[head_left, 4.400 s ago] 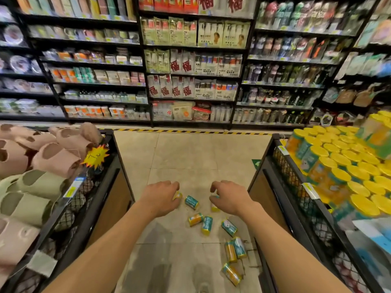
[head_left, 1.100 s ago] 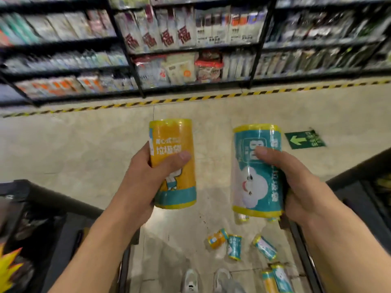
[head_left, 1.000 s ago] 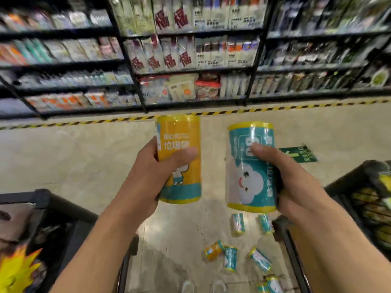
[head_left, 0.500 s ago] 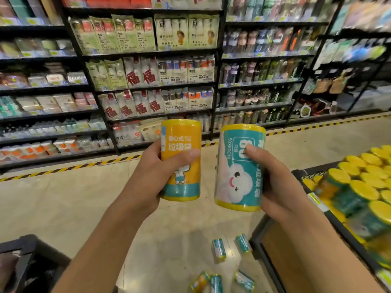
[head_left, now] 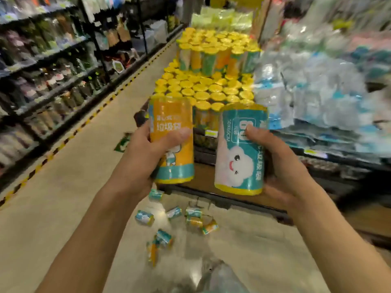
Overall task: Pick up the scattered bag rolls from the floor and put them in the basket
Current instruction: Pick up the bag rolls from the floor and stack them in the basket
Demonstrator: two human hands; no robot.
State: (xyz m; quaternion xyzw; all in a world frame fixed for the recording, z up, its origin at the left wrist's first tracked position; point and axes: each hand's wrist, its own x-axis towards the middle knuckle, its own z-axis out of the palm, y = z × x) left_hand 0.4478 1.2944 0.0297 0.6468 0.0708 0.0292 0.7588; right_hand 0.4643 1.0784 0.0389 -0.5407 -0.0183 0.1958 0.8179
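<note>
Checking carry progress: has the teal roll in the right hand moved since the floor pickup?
Yes. The teal roll in the right hand is up off the floor, level with the basket of yellow-capped rolls.

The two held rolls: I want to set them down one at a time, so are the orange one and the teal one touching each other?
Apart. The head view shows the basket and floor between the orange roll and the teal roll.

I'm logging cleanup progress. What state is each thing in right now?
Orange roll: upright, gripped by left hand.
Teal roll: upright, gripped by right hand.
Floor rolls: lying scattered, not yet picked up.
Basket: packed with upright rolls.
</note>
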